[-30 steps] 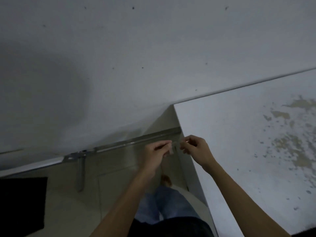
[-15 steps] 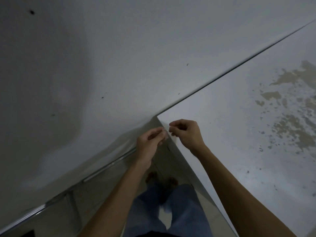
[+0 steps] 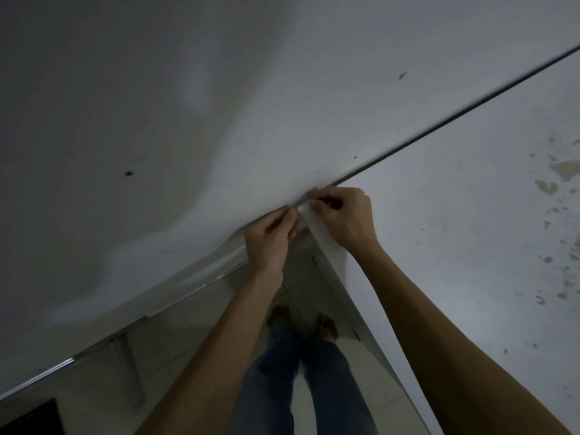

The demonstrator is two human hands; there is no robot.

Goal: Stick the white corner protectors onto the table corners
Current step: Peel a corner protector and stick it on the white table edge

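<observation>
Head view — pale corner protector (image 3: 302, 205), hand-pinched

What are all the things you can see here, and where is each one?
corner protector: one, whitish, small, pinched at the table corner; details too dim to tell.
table: one, white with brownish worn patches, on the right.
wall: one, pale grey with a few dark specks, top and left.
metal rail: one, silver, along the wall's lower edge.
floor: pale tiles, below.
jeans: blue, bottom centre.
feet: two, bare.
left hand: pinches the protector.
right hand: pinches the protector.
</observation>
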